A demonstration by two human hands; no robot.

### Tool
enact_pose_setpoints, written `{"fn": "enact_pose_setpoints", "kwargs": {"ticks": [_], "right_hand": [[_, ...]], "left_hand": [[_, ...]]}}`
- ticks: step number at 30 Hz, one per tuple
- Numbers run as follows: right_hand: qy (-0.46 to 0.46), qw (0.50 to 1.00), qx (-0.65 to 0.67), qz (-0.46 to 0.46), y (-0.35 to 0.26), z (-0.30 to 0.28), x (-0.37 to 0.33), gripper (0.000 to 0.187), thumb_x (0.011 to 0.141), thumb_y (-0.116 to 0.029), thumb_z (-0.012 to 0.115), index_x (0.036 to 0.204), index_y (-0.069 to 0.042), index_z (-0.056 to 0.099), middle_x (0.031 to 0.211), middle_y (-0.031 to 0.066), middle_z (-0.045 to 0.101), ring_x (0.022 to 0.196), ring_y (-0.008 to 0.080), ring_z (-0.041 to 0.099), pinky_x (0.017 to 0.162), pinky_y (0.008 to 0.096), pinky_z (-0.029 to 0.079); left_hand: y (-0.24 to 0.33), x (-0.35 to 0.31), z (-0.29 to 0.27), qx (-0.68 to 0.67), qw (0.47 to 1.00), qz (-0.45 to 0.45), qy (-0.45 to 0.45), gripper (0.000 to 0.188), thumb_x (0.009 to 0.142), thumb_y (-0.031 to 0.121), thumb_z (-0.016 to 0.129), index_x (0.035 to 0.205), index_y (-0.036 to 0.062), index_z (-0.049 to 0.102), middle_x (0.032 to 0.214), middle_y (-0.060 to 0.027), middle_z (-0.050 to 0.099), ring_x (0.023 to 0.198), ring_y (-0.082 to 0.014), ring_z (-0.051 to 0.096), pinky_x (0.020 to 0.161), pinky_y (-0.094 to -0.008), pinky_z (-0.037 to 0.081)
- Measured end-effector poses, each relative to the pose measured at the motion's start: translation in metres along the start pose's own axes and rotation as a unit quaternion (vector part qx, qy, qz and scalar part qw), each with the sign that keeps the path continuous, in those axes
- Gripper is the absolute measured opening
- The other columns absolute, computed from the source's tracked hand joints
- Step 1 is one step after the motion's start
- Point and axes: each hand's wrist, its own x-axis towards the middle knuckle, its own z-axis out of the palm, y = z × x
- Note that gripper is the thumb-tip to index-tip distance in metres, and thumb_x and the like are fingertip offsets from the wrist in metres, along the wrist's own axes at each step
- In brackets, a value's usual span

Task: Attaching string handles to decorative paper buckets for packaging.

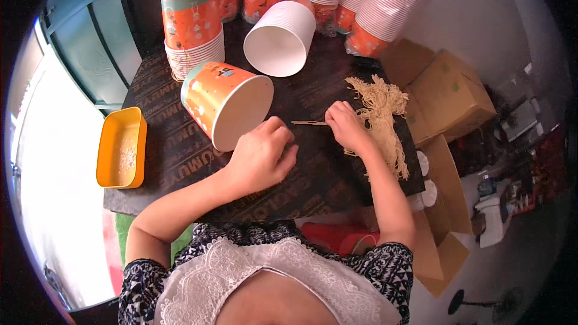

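An orange paper bucket (208, 93) with a teal band lies on its side on the dark table, its white mouth toward me. My left hand (262, 153) is at that mouth's lower edge, fingers loosely curled and thumb apart, with nothing visible in it; I cannot tell whether it touches the rim. My right hand (347, 126) is closed on a strand of beige string (308, 123), whose end sticks out leftward from the fingers. Just beside that hand, a loose bundle of beige string (385, 120) lies at the table's right side.
A stack of buckets (192, 24) stands upside down at the back left. Another stack (280, 39) lies on its side, with plastic-wrapped stacks (385, 9) behind. A yellow tray (139, 144) sits at the left edge. Cardboard boxes (454, 93) stand right of the table (271, 198).
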Motion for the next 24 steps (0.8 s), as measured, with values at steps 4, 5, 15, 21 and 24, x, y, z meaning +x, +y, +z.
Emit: {"fn": "enact_pose_setpoints", "kwargs": {"ticks": [4, 5, 15, 21, 24], "right_hand": [[0.026, 0.998, 0.053, -0.007, -0.004, -0.017, -0.018, 0.005, 0.085, -0.001, 0.056, 0.082, -0.001, 0.053, 0.09, 0.0117, 0.053, 0.091, 0.0304, 0.051, 0.082, 0.0384, 0.044], [0.048, 0.996, 0.081, 0.0, -0.004, -0.023, -0.022, 0.006, 0.085, -0.001, 0.057, 0.081, -0.001, 0.052, 0.089, 0.0115, 0.053, 0.09, 0.0302, 0.052, 0.082, 0.0379, 0.044], [0.042, 0.943, -0.003, 0.331, 0.031, -0.035, -0.055, 0.041, 0.08, -0.035, 0.069, 0.083, 0.005, 0.061, 0.079, 0.0204, 0.064, 0.076, 0.0335, 0.063, 0.068, 0.0425, 0.047], [0.089, 0.975, 0.041, 0.201, 0.076, 0.006, -0.072, 0.016, 0.079, -0.02, 0.066, 0.088, -0.007, 0.07, 0.091, 0.014, 0.066, 0.082, 0.0316, 0.062, 0.078, 0.0377, 0.049], [0.016, 0.892, 0.416, 0.176, 0.058, -0.021, -0.071, 0.014, 0.086, -0.011, 0.059, 0.087, 0.001, 0.066, 0.088, 0.0067, 0.065, 0.08, 0.016, 0.059, 0.076, 0.0298, 0.046]], "left_hand": [[-0.018, 0.021, 0.028, -0.028, 0.999, -0.04, 0.003, 0.01, 0.077, 0.009, 0.063, 0.08, -0.0006, 0.06, 0.086, -0.0171, 0.057, 0.082, -0.036, 0.058, 0.072, -0.0453, 0.049], [-0.024, 0.026, 0.037, -0.025, 0.999, -0.037, 0.007, 0.009, 0.078, 0.008, 0.062, 0.079, -0.0009, 0.061, 0.085, -0.0174, 0.057, 0.083, -0.0366, 0.058, 0.072, -0.0458, 0.049], [-0.052, 0.085, 0.157, 0.082, 0.98, -0.132, -0.123, 0.015, 0.073, 0.006, 0.057, 0.081, -0.0023, 0.066, 0.092, -0.021, 0.064, 0.091, -0.0375, 0.061, 0.079, -0.047, 0.051], [-0.041, 0.11, 0.192, 0.133, 0.97, -0.165, -0.123, 0.021, 0.079, 0.019, 0.061, 0.088, 0.0021, 0.068, 0.102, -0.02, 0.061, 0.1, -0.0377, 0.057, 0.086, -0.0496, 0.046], [-0.037, 0.115, 0.185, 0.132, 0.963, -0.163, -0.167, 0.029, 0.073, 0.025, 0.064, 0.092, 0.0044, 0.07, 0.101, -0.0183, 0.063, 0.102, -0.0343, 0.056, 0.088, -0.045, 0.043]]}}
